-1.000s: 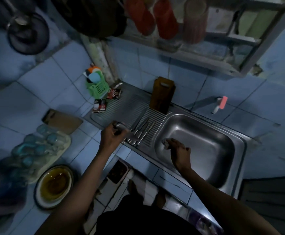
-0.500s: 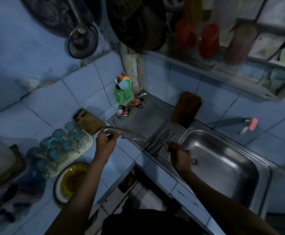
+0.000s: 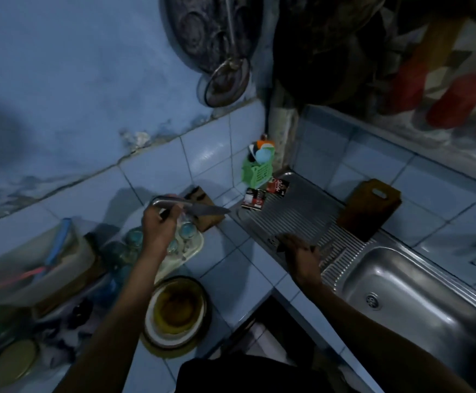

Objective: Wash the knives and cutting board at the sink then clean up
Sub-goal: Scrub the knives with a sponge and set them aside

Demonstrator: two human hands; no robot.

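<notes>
My left hand grips a steel-handled knife in the air over the tiled counter, blade pointing right toward the ribbed drainboard. My right hand lies with fingers stretched over the other knives on the drainboard, touching them; a dark handle sticks out past the fingertips. The brown cutting board leans upright against the tiled wall behind the drainboard. The steel sink is to the right, with nothing in its basin.
A tray of upturned glasses sits under my left hand, a bowl of yellow liquid nearer me. A small wooden block lies behind the knife. A green basket and sachets fill the corner. Pans hang overhead.
My left hand has carried the knife left, off the drainboard and over the counter. My right hand left the sink and now lies on the remaining knives. The view swung left.
</notes>
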